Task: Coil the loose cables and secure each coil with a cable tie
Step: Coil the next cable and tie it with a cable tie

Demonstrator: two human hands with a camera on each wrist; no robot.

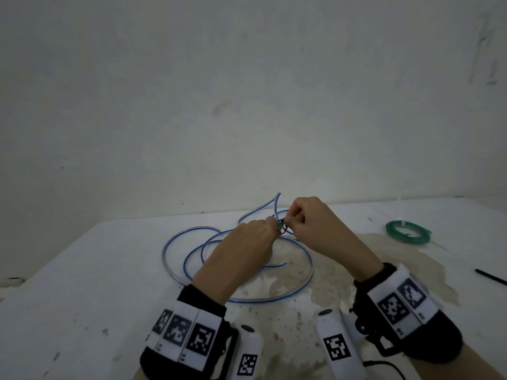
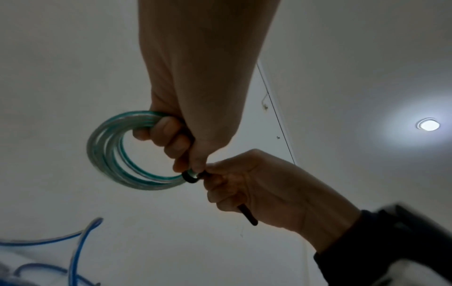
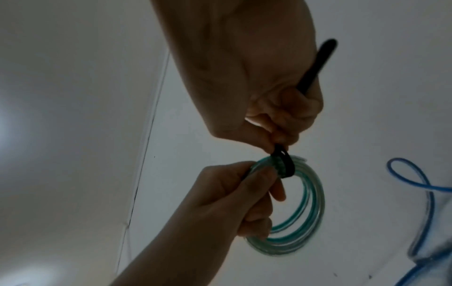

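**Tying the green coil, both hands raised over the table**

No containers in any view; everything lies bare on the white table (image 1: 109, 270).

Left hand (image 1: 247, 242) has its fingers curled through and around a green coil (image 2: 110, 154), several turns of clear green-striped tubing. The coil hangs down and away from the fist, ring face roughly upright, in the air above the table. Right hand (image 1: 310, 226) pinches a black cable tie (image 3: 286, 166) where it loops around the coil's bundled turns, right beside the left fingertips (image 3: 264, 174); the two hands touch there. The tie's free tail (image 3: 315, 63) runs back through the right fist and sticks out past the palm, long axis pointing toward the right wrist.

Below the hands a blue cable (image 1: 304, 286) sprawls loose on the table in wide overlapping loops, one end arching up toward the wall (image 1: 247, 91). At far right on the table lies a second green coil (image 1: 407, 231), flat, well apart from the hands. A spare black tie (image 1: 491, 277) lies near the right edge, pointing diagonally. Brownish stain (image 1: 356, 270) on the table surface under the right forearm.
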